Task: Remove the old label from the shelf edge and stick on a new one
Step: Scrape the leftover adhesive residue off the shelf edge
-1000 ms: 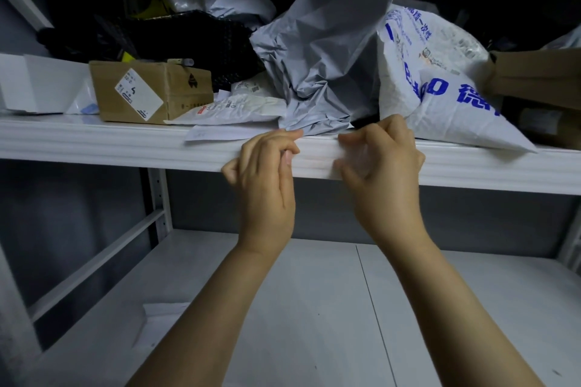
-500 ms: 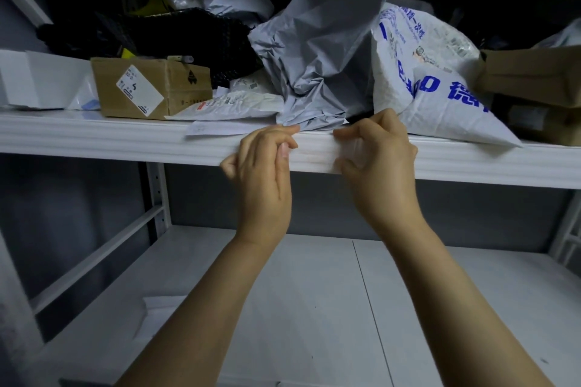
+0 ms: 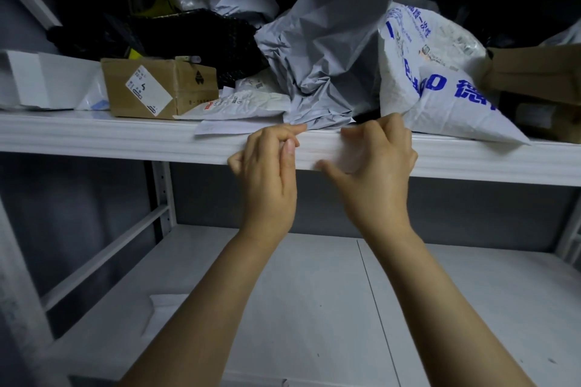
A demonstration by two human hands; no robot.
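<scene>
The white shelf edge (image 3: 125, 144) runs across the view at hand height. A pale label (image 3: 317, 151) lies flat on its front face between my hands and is hard to tell from the white metal. My left hand (image 3: 267, 176) has curled fingers, with the fingertips pressing the label's left end against the edge. My right hand (image 3: 377, 166) spans the label's right end, index finger on the top lip and thumb stretched along the bottom lip. The part of the label under my right palm is hidden.
On the shelf sit a cardboard box (image 3: 163, 88), a loose paper slip (image 3: 220, 127), a grey crumpled mailer bag (image 3: 327, 66), a white bag with blue print (image 3: 440, 88) and brown boxes (image 3: 534, 75) at right. The lower shelf (image 3: 314, 308) holds a small white sheet (image 3: 163, 302).
Both hands stay at the same spot on the shelf edge. My right thumb has stretched out leftward along the bottom lip.
</scene>
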